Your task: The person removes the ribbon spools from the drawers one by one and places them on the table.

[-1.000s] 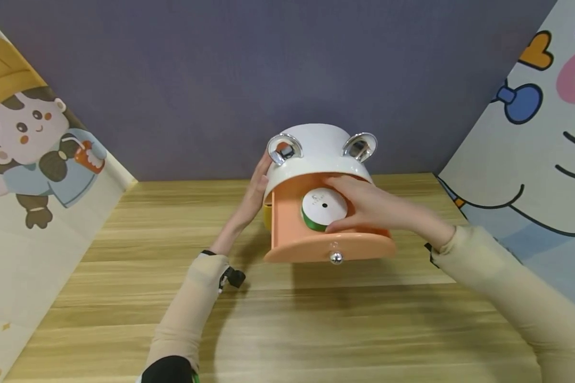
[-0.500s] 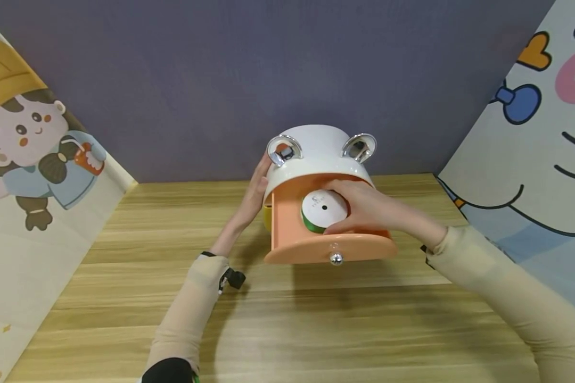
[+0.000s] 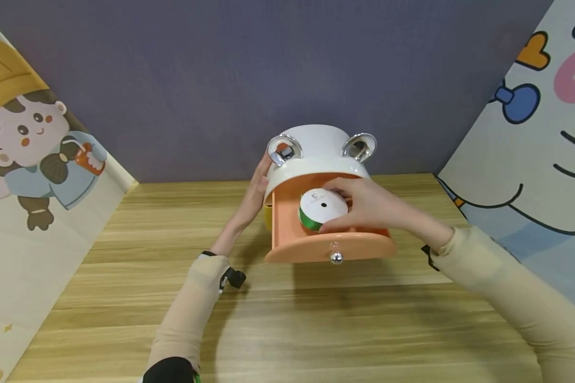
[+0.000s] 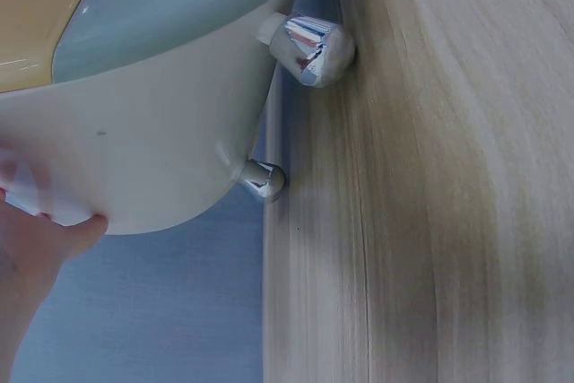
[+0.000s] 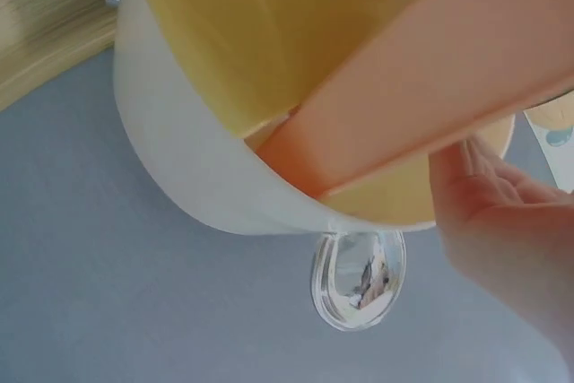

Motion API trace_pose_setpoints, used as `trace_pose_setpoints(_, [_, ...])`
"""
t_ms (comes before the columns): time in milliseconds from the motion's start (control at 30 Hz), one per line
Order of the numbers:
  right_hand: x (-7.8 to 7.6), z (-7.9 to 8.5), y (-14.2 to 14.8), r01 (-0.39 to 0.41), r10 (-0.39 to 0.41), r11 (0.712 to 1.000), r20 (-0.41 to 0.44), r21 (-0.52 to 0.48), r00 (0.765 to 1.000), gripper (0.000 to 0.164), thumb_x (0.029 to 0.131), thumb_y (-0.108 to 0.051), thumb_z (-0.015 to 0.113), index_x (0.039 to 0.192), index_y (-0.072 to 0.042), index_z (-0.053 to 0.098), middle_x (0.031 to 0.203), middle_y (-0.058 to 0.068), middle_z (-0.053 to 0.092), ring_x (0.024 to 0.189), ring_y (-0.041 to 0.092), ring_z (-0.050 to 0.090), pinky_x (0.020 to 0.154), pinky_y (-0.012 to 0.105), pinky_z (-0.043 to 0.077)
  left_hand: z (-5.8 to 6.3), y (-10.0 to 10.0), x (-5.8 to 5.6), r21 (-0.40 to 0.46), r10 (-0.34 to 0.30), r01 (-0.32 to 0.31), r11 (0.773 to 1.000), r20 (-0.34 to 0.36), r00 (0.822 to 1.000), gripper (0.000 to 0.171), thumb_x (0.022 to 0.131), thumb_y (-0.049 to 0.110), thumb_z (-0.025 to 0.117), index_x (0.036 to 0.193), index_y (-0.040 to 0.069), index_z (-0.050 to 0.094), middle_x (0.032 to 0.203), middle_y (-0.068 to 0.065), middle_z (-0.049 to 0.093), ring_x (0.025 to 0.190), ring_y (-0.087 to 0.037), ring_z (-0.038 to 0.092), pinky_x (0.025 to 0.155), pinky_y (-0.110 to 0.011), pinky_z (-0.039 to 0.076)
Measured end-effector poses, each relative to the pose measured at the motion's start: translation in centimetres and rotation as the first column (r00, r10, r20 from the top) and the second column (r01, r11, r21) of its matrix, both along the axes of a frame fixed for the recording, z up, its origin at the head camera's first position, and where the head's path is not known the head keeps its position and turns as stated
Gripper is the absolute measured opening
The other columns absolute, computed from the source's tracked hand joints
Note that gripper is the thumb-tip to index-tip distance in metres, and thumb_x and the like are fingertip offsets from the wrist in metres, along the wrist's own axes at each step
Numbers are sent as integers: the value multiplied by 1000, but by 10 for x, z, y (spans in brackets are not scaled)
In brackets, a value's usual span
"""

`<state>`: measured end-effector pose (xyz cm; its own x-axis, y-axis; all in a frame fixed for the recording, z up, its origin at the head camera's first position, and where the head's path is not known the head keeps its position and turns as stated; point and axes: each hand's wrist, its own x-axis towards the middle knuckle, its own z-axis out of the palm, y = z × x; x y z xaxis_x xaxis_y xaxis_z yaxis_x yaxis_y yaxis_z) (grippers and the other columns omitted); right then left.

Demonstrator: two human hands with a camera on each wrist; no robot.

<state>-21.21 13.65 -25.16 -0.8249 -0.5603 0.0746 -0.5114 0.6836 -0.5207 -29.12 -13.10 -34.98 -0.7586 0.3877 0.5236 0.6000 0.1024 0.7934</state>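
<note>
A ribbon spool (image 3: 316, 214) with a white face and green ribbon round its edge is over the floor of a pulled-out orange drawer (image 3: 311, 251). My right hand (image 3: 371, 205) grips its right side, thumb at the near edge and fingers at the far edge. The drawer belongs to a rounded white storage box (image 3: 318, 143) with silver ears. Flat against the box's left side rests my left hand (image 3: 255, 197), its fingertips partly hidden behind the ear. In the right wrist view the drawer wall (image 5: 430, 87) hides the spool and the fingertips.
A silver knob (image 3: 336, 258) sits on the drawer front. Silver feet (image 4: 314, 51) hold the box on the wooden table (image 3: 172, 229). Behind rises a grey-blue panel (image 3: 211, 80); cartoon-printed panels (image 3: 512, 138) stand at both sides.
The spool has shifted slightly left and up in the head view, showing more green edge. My right fingers have drawn in around it. My left hand and the box have stayed put.
</note>
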Motion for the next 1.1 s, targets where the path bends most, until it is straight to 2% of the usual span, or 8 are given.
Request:
trace_pose_setpoints(167, [4, 13, 4, 31, -23, 997, 127, -67, 992, 64, 74, -38, 87, 127, -12, 63, 121, 3, 71, 106, 17, 69, 90, 36, 58, 0, 1, 0, -3, 3, -3, 1000, 1, 1000, 105, 90, 81, 28, 157, 2, 17, 168, -17, 1, 156, -36, 0, 123, -63, 1])
trace_pose_setpoints(333, [12, 26, 9, 28, -14, 996, 164, -84, 986, 60, 79, -39, 84, 128, -14, 62, 120, 3, 71, 104, 16, 69, 91, 37, 58, 0, 2, 0, -9, -2, 2, 1000, -2, 1000, 104, 90, 81, 27, 158, 3, 17, 168, -16, 1, 156, -35, 0, 122, -64, 2])
trace_pose_setpoints(700, [37, 46, 28, 93, -81, 988, 101, -126, 992, 71, 75, -33, 88, 137, -14, 57, 129, 7, 67, 110, 20, 69, 91, 38, 58, 0, 4, 1, -10, -2, 2, 1000, 1, 1000, 106, 89, 82, 26, 157, 1, 15, 168, -19, 0, 156, -38, -1, 122, -64, 1])
trace_pose_setpoints(767, [42, 47, 34, 123, -113, 984, 86, -125, 990, 73, 74, -31, 89, 137, -14, 56, 130, 7, 67, 111, 22, 69, 92, 39, 58, -1, 4, 1, -5, -4, 4, 1000, 2, 1000, 107, 89, 82, 27, 157, 0, 15, 168, -20, 0, 155, -39, -1, 122, -64, 0])
trace_pose_setpoints(833, [46, 46, 41, 153, -144, 981, 79, -120, 986, 75, 73, -31, 89, 138, -16, 56, 132, 7, 66, 113, 24, 68, 92, 40, 58, -9, 3, -6, -1, 6, -6, 1000, -3, 1000, 104, 90, 82, 26, 159, 5, 15, 169, -14, 0, 156, -33, -1, 123, -63, 1])
trace_pose_setpoints(900, [50, 46, 48, 166, -160, 980, 63, -106, 985, 77, 73, -32, 89, 140, -17, 54, 133, 8, 65, 114, 26, 68, 91, 36, 58, -10, 3, -7, 4, 4, -4, 1000, 4, 1000, 103, 90, 81, 27, 159, 7, 15, 169, -12, 0, 157, -32, -2, 123, -63, 0])
trace_pose_setpoints(1000, [55, 43, 58, 191, -188, 978, 42, -89, 981, 76, 73, -36, 89, 140, -21, 54, 133, 4, 65, 115, 24, 67, 91, 31, 57, -9, 2, -6, 12, 5, -5, 1000, 2, 1000, 102, 90, 81, 27, 159, 7, 14, 169, -12, 0, 157, -32, -1, 123, -62, 0])
trace_pose_setpoints(1100, [59, 40, 66, 199, -198, 976, 12, -86, 980, 76, 74, -34, 89, 140, -20, 54, 133, 5, 65, 115, 25, 66, 91, 35, 57, -1, 1, 2, 12, 0, 0, 1000, 9, 1000, 105, 90, 81, 28, 158, 2, 13, 168, -18, -1, 156, -37, -2, 123, -63, -1])
